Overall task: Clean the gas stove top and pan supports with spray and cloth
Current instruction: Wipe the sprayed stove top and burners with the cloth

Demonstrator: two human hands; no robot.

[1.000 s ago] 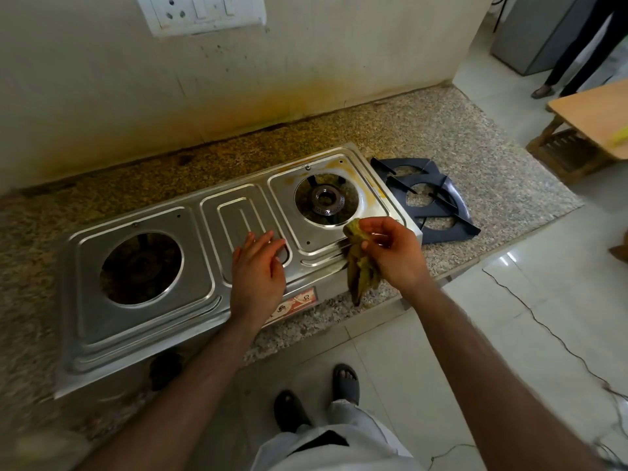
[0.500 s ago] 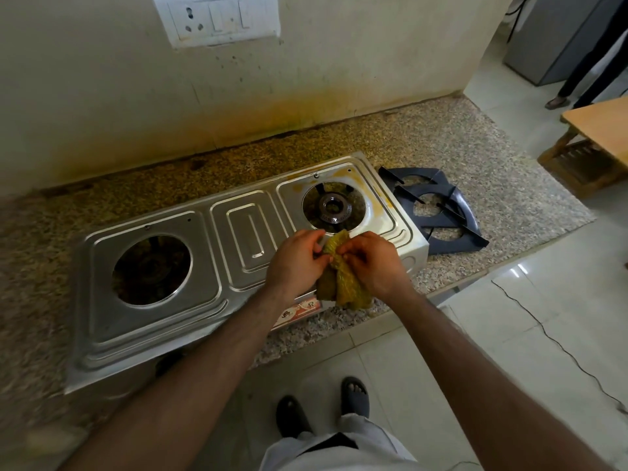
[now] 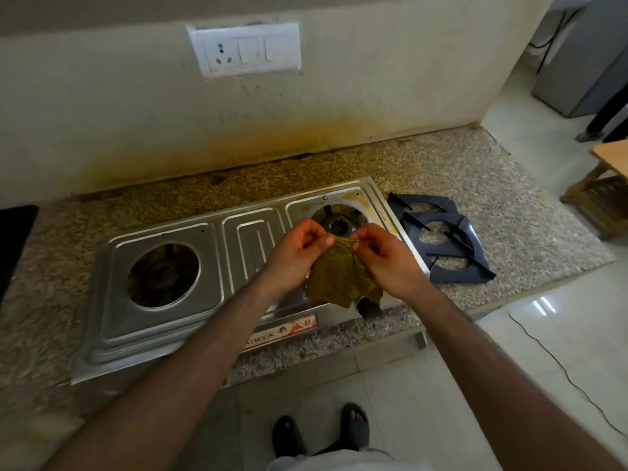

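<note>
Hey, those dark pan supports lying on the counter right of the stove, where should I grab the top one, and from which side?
Take the top of the pan supports by its flat outer frame at the near right edge, coming from the right. The prongs point inward and the stove blocks the left side.

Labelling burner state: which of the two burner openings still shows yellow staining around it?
The right burner opening, just behind the hands and nearest the stacked pan supports. Its surround carries yellow stains; the left burner opening has clean steel around it.
</note>
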